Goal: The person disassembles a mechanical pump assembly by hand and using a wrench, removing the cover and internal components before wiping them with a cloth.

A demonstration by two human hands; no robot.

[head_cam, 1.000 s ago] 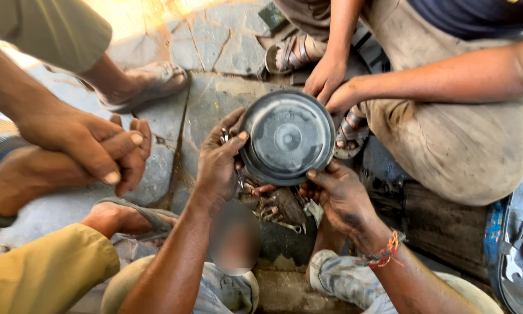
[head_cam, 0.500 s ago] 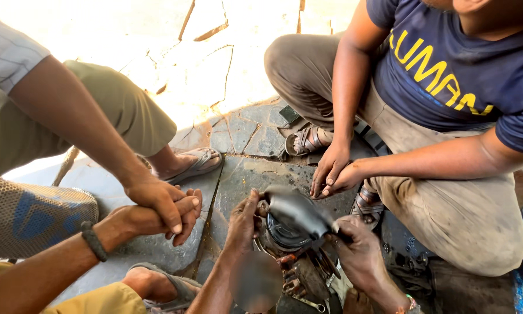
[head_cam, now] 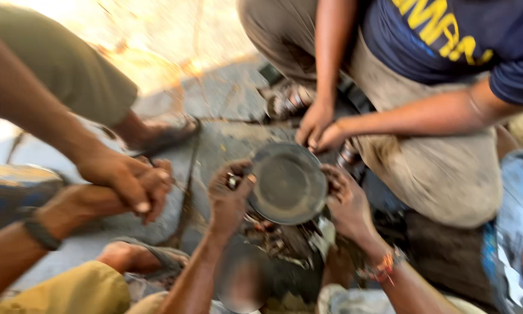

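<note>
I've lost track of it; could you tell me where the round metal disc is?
Head view, centre: the disc sits between the left hand and right hand, above greasy parts.

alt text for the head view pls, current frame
Left hand and right hand grip opposite edges of a round dark metal disc over greasy parts on stone ground. Two other people crouch close by, hands clasped; image blurred.

An outdoor, ground-level repair spot is shown, likely a roadside workshop. A cracked stone pavement (head_cam: 226,99) is used as the work surface, greasy metal parts (head_cam: 279,238) are spread on it, and it is ringed by squatting people in sandals (head_cam: 163,136) and soiled trousers.
</note>
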